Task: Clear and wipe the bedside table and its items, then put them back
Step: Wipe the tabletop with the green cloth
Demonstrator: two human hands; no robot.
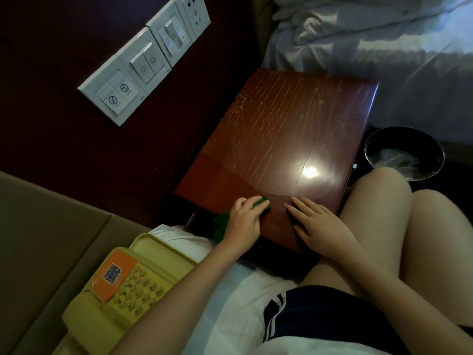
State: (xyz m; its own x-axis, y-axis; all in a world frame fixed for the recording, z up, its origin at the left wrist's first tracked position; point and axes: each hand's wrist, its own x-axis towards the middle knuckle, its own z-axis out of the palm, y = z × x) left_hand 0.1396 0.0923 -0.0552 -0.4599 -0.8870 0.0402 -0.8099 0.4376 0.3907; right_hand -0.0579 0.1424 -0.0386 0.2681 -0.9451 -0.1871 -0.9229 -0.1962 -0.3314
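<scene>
The scene is dim overall, with a warm cast. A small, bright glare spot sits on the glossy bedside table (281, 124) near its front edge, and fine streaks across the top catch the same light. Cooler, bluish light falls on the bed linen (384, 47) at upper right. The dark wall (64, 34) and the waste bin (404, 152) sink into shadow. Wide-angle distortion tilts the switch panel (143, 62), and the green cloth (262, 202) under the left hand (243, 221) looks soft.

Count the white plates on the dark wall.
4 white plastic wall plates in one slanting row: symbol-button plate lowest, double-rocker plate, third plate, socket plate uppermost. None seems hidden.
</scene>
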